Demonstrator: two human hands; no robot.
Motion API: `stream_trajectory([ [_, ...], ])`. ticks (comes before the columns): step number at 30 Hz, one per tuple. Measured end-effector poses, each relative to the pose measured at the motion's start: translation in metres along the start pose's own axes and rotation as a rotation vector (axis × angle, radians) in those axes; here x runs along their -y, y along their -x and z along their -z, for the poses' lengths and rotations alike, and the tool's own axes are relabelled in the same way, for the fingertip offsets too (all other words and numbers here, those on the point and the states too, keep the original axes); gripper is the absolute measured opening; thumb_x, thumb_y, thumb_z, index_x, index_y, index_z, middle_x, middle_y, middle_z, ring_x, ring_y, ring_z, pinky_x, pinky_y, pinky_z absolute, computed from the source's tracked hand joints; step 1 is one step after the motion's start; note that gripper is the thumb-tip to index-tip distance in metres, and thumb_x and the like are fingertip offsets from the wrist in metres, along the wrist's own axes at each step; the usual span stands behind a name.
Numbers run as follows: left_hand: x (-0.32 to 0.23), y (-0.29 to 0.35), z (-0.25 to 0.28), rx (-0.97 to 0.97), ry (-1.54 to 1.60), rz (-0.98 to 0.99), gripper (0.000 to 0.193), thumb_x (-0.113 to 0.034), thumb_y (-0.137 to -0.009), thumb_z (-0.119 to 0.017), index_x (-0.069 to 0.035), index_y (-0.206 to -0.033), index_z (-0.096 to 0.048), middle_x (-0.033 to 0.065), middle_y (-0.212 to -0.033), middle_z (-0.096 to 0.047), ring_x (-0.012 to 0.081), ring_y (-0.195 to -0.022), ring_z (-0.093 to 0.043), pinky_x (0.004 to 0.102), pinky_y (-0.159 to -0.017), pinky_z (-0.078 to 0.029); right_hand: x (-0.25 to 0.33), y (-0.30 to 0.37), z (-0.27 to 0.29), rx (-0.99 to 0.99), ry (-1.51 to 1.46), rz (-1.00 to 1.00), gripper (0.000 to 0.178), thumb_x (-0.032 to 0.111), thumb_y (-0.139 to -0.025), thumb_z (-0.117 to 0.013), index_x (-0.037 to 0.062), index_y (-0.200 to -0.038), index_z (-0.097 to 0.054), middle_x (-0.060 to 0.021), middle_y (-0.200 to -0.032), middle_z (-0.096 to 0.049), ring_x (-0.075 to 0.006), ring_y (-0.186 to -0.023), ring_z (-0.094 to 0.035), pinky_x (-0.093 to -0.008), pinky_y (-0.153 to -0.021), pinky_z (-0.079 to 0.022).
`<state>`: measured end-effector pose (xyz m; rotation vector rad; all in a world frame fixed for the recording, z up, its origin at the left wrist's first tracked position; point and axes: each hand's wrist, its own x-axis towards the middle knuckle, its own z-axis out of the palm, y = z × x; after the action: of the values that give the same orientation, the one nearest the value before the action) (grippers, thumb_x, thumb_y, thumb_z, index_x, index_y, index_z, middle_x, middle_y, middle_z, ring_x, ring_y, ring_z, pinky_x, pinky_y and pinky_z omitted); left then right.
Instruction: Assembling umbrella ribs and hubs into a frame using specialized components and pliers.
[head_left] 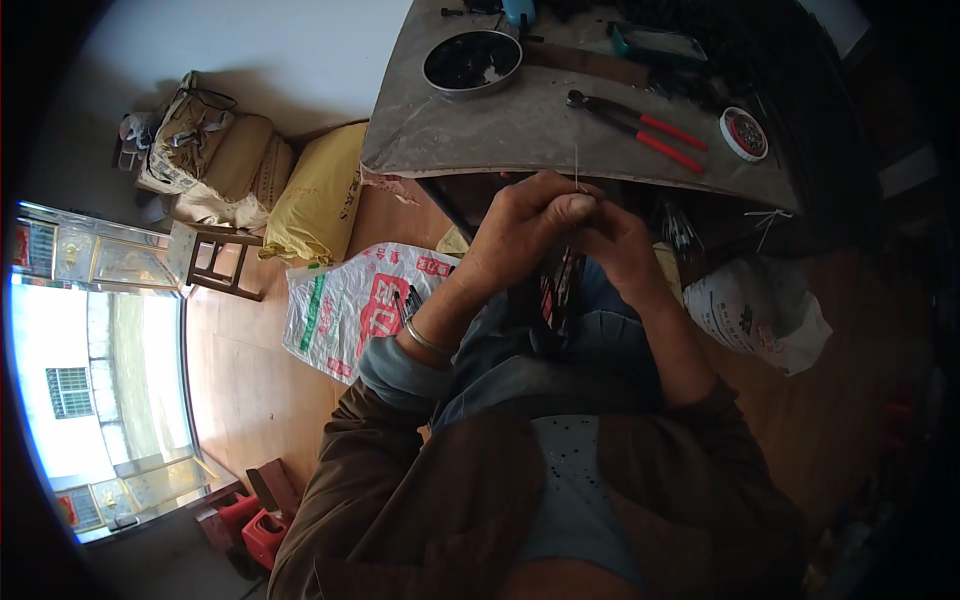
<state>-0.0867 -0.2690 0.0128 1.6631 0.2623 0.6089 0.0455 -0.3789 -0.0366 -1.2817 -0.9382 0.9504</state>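
Note:
In front of the table's near edge, my left hand (530,225) and my right hand (622,248) meet with curled, closed fingers. A thin pale wire (576,160) stands up from between the left thumb and fingers. Whatever the right fingers grip is hidden behind the left thumb. Below the hands, a bundle of thin dark rods (560,295) lies over my lap. Beyond them on the table (470,135) rest end-cutting pincers (640,130) with red handles. A small round white tin (743,134) with tiny metal pieces is to their right.
A round metal bowl (472,62) of black material stands at the table's back left, near a teal box (658,45). Yellow sacks (315,200), a wooden stool (225,262) and a printed plastic sack (345,305) are leftward. A white plastic bag (755,310) lies right.

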Motion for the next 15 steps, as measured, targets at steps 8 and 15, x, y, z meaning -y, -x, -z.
stream_trajectory([
  [8,0.005,-0.005,-0.011,-0.066,0.338,0.078,0.027,-0.027,-0.092,-0.062,0.000,-0.094,-0.060,0.0056,-0.078,-0.062,0.0114,-0.073,-0.059,0.0245,-0.067,-0.049,0.015,-0.002,0.016,0.201,-0.408,-0.148,0.028,0.029,-0.086,-0.069,0.0033,-0.092,-0.061,-0.0016,-0.080,-0.062,-0.0091,-0.069,-0.059,-0.0235,-0.067,-0.047],
  [15,0.021,-0.009,-0.005,0.297,0.739,0.073,0.032,-0.033,-0.094,-0.056,-0.003,-0.086,-0.056,0.0065,-0.079,-0.060,0.0145,-0.069,-0.060,0.0275,-0.062,-0.052,0.011,0.001,0.027,0.334,-0.368,-0.127,0.025,0.028,-0.086,-0.069,0.0047,-0.082,-0.060,-0.0025,-0.078,-0.062,-0.0101,-0.069,-0.060,-0.0253,-0.068,-0.048],
])
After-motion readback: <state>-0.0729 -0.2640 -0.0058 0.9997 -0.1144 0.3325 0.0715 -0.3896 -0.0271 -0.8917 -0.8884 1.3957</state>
